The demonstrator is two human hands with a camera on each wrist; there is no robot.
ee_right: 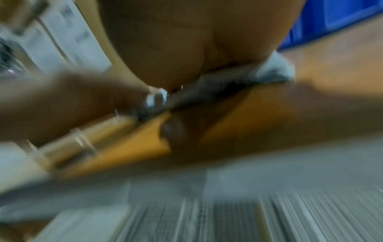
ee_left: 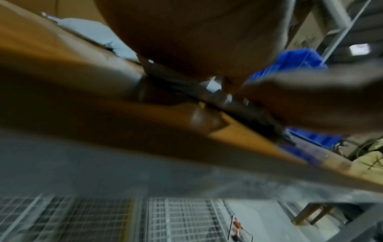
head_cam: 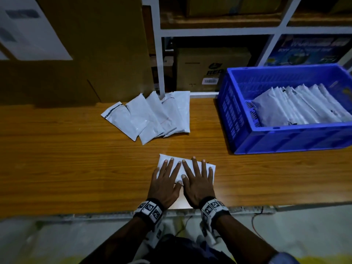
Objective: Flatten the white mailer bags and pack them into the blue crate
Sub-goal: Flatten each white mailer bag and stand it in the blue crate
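Note:
One white mailer bag (head_cam: 210,167) lies flat on the wooden table near its front edge. My left hand (head_cam: 167,178) and my right hand (head_cam: 198,178) press down on it side by side, palms flat and fingers spread straight. A loose pile of several white mailer bags (head_cam: 150,115) lies further back on the table. The blue crate (head_cam: 285,138) stands at the right and holds a row of mailer bags (head_cam: 297,107) leaning on edge. Both wrist views are blurred; each shows a palm (ee_left: 196,41) (ee_right: 186,41) low over the table.
A big cardboard box (head_cam: 85,50) stands at the back left. White metal shelving (head_cam: 160,54) with boxes rises behind the pile and the crate. The wooden table (head_cam: 57,159) stretches bare to the left of my hands.

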